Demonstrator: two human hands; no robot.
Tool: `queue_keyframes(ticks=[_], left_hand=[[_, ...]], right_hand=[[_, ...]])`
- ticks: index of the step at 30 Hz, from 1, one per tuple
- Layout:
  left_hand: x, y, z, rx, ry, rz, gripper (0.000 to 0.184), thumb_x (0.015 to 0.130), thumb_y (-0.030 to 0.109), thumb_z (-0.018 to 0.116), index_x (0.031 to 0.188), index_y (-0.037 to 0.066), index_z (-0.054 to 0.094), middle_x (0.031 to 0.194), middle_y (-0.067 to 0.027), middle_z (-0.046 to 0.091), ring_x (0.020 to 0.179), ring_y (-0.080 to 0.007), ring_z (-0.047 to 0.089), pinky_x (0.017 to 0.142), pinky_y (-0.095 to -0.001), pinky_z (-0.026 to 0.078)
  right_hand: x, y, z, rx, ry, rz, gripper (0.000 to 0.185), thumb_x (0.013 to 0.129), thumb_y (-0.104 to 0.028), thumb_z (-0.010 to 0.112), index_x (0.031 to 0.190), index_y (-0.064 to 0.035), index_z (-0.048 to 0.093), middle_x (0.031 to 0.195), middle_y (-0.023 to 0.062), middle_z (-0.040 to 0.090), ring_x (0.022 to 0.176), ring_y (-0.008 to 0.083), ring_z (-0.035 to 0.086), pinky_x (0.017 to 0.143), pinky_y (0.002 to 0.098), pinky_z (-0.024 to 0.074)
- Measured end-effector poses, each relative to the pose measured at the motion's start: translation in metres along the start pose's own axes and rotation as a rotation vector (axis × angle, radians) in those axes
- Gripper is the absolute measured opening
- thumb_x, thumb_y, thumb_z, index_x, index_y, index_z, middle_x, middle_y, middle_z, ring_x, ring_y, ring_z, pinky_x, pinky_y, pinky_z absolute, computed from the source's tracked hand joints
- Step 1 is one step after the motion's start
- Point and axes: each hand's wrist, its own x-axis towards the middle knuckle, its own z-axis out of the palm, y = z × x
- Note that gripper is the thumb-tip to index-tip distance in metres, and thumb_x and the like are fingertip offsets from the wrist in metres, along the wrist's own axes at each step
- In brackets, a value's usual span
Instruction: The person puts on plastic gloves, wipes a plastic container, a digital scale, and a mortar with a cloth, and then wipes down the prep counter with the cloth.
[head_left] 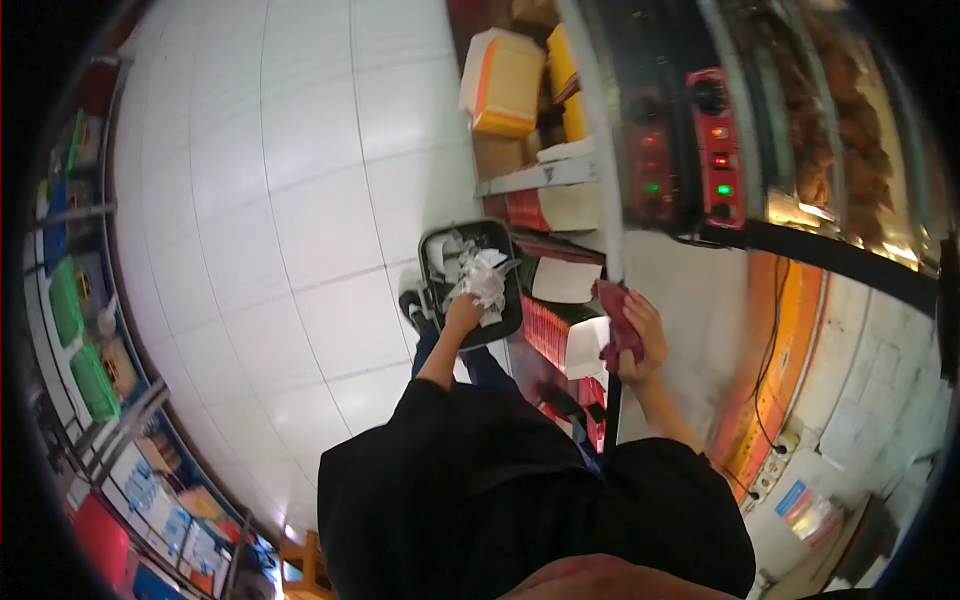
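My left hand point(463, 313) reaches down over a black waste bin point(511, 318) on the floor. Crumpled whitish, see-through plastic point(488, 284) is bunched at its closed fingers, which are partly hidden. More white crumpled waste point(447, 252) lies inside the bin. Beside the counter's edge, my right hand point(646, 338) is closed around a dark red cloth point(621, 322). The cloth hangs out of the grip on the side facing the bin.
Shelves under the counter hold stacked red-and-white cartons point(548, 330) and a yellow-orange box point(506, 85). A lit display case with a red control panel point(718, 150) stands on the right. Across the tiled floor point(300, 200) are shelves with green baskets point(93, 382).
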Motion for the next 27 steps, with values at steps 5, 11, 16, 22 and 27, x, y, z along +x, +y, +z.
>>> queue_keyframes(ticks=[5,11,16,22,27], left_hand=[[-0.069,-0.042,-0.069,0.190,-0.111,0.069,0.031,0.076,0.027,0.058,0.095,0.004,0.064,0.092,-0.0217,0.063,0.086,-0.0375,0.061,0.077,-0.0451,0.049],[-0.174,-0.113,-0.137,0.275,-0.017,-0.218,0.039,0.074,0.036,0.066,0.100,0.007,0.063,0.092,-0.0158,0.065,0.089,-0.0331,0.062,0.079,-0.0412,0.049],[-0.177,-0.147,-0.191,0.426,-0.162,-0.399,0.044,0.075,0.036,0.066,0.105,0.005,0.060,0.096,-0.0178,0.065,0.092,-0.0345,0.061,0.081,-0.0412,0.048],[-0.121,-0.036,-0.248,0.344,0.214,-0.124,0.043,0.073,0.029,0.069,0.108,0.006,0.059,0.102,-0.0175,0.063,0.100,-0.0347,0.058,0.086,-0.0383,0.046],[-0.047,0.178,-0.251,-0.126,0.106,0.324,0.033,0.085,0.024,0.062,0.113,0.007,0.057,0.106,-0.0130,0.064,0.094,-0.0275,0.062,0.083,-0.0338,0.047]], right_hand=[[-0.017,0.007,0.010,0.177,0.670,0.686,0.042,0.079,-0.006,0.044,0.120,0.0043,0.049,0.114,0.0196,0.055,0.102,0.0323,0.055,0.091,0.0384,0.0425],[-0.024,0.040,0.029,-0.213,0.869,0.801,0.051,0.081,-0.018,0.053,0.125,0.0046,0.045,0.130,0.0246,0.044,0.120,0.0395,0.042,0.102,0.0423,0.0299],[0.008,0.038,0.025,-0.586,0.509,0.904,0.061,0.079,-0.031,0.056,0.128,0.0039,0.043,0.137,0.0259,0.036,0.128,0.0402,0.032,0.107,0.0429,0.0251],[0.037,0.066,0.021,-0.539,0.518,0.894,0.067,0.073,-0.035,0.055,0.129,0.0014,0.044,0.137,0.0226,0.038,0.130,0.0358,0.031,0.106,0.0444,0.0243],[0.047,0.081,0.027,-0.576,0.675,1.047,0.081,0.072,-0.034,0.059,0.139,0.0001,0.027,0.146,0.0183,0.023,0.134,0.0392,0.019,0.109,0.0479,0.0182]])
